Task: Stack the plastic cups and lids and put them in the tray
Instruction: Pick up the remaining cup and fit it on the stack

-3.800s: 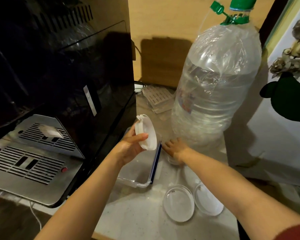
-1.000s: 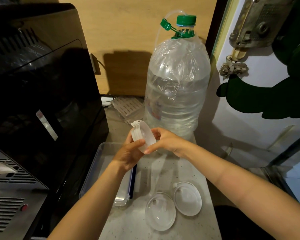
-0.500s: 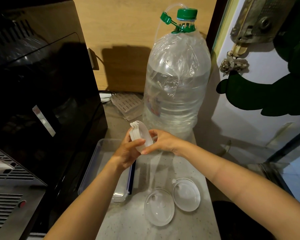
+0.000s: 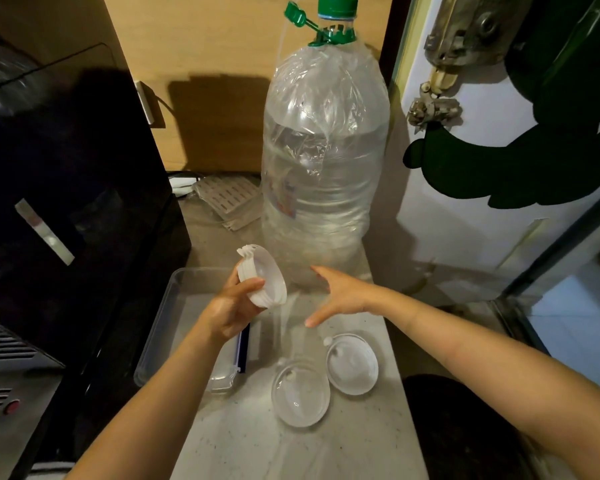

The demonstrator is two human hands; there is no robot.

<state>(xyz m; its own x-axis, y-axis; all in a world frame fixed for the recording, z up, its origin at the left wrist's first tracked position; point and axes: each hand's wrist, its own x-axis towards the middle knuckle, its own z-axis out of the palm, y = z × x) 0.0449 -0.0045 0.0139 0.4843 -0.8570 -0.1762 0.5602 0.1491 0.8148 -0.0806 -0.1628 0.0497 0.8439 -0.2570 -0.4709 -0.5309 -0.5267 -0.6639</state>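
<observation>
Two hands are up over the desk (image 4: 291, 452). The left hand (image 4: 229, 311) has its fingers (image 4: 253, 284) closed around a small stack of white lids (image 4: 265, 280), tilted on edge. The right hand (image 4: 343, 296) is just beside it with fingers spread open, holding nothing. Below the left fingers sits the clear tray (image 4: 174, 306), up against a big black machine (image 4: 66, 202). Below the right fingers two more clear lids (image 4: 300, 396) (image 4: 352, 363) lie flat on the desk, touching each other. Right behind both hands stands a huge water bottle (image 4: 323, 168) with a green cap.
</observation>
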